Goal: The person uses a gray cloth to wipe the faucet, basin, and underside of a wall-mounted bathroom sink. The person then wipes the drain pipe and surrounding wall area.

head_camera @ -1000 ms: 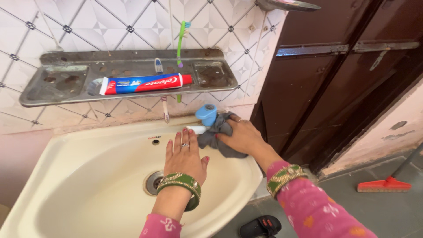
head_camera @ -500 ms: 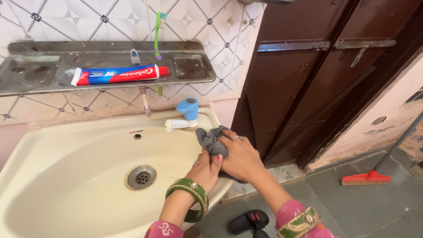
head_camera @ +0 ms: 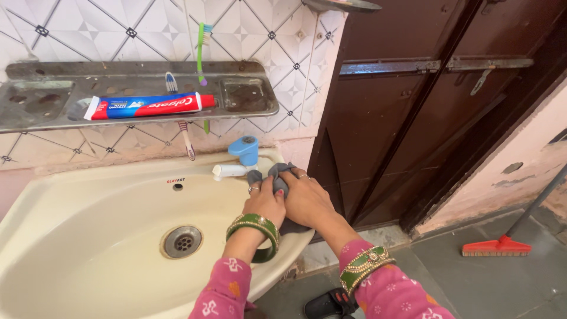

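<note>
- Nearest to us, two pink patterned sleeves come up from the bottom edge, each wrist wearing a green and gold bangle; a black sandal (head_camera: 328,303) lies on the grey floor just below them.
- Our left hand (head_camera: 265,204) and right hand (head_camera: 305,198) sit side by side, touching, at the right rim of the cream sink (head_camera: 88,201).
- Both hands press on a grey cloth (head_camera: 277,172) bunched on that rim — the fingers (head_camera: 295,177) of the right hand are curled closed over the cloth, and the left hand's fingers are folded onto it beside them, a ring showing on each hand.
- The cloth lies just right of the tap and touches, or nearly touches, its base; part of it shows dark under the right palm.
- The tap (head_camera: 236,159) has a blue round handle and a white spout pointing left over the basin.
- In the basin's bottom, well left of the hands, we see the metal drain (head_camera: 181,241).
- Off to the right, a red broom head (head_camera: 496,246) rests on the floor near the pink wall.
- Beyond the sink, a metal shelf (head_camera: 248,109) on the tiled wall carries a red, white and blue toothpaste tube (head_camera: 147,106) lying flat.
- A green toothbrush (head_camera: 202,53) stands through the shelf, with another brush (head_camera: 183,133) hanging below it.
- A dark brown door (head_camera: 413,118) fills the far right.
</note>
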